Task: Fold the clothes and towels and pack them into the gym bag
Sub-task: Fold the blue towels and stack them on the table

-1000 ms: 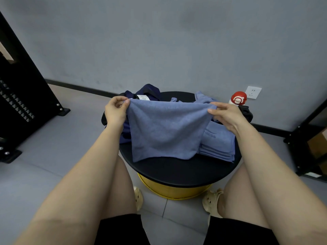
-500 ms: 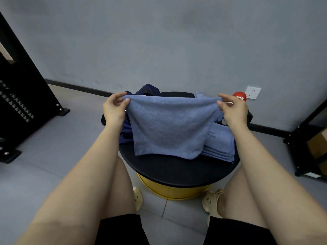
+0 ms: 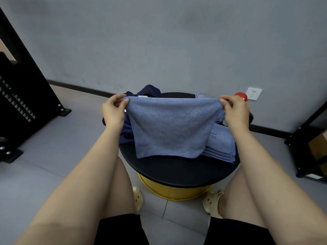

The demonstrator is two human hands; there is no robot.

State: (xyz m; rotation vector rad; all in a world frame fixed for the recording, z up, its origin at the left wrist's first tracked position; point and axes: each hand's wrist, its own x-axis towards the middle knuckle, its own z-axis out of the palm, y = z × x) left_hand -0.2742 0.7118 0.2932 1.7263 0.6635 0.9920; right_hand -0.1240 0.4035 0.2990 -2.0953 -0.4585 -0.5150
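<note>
A blue towel [image 3: 169, 128] hangs stretched between my hands above the round black table [image 3: 178, 172]. My left hand [image 3: 113, 112] pinches its upper left corner and my right hand [image 3: 234, 112] pinches the upper right corner. The towel's lower edge touches the tabletop. A stack of folded blue towels [image 3: 221, 147] lies on the table to the right, partly behind the held towel. A dark navy garment [image 3: 150, 90] is bunched at the table's far left, mostly hidden. No gym bag can be made out.
A red-capped object [image 3: 240, 96] stands at the table's far right, by a wall socket [image 3: 254, 93]. The table has a yellow base [image 3: 177, 191]. Black gym equipment [image 3: 23, 103] stands left, a black rack [image 3: 311, 138] right. My knees flank the table.
Both hands have raised the towel and pulled its top edge taut; the right hand moved outward to the right. The towel now hangs flatter and higher.
</note>
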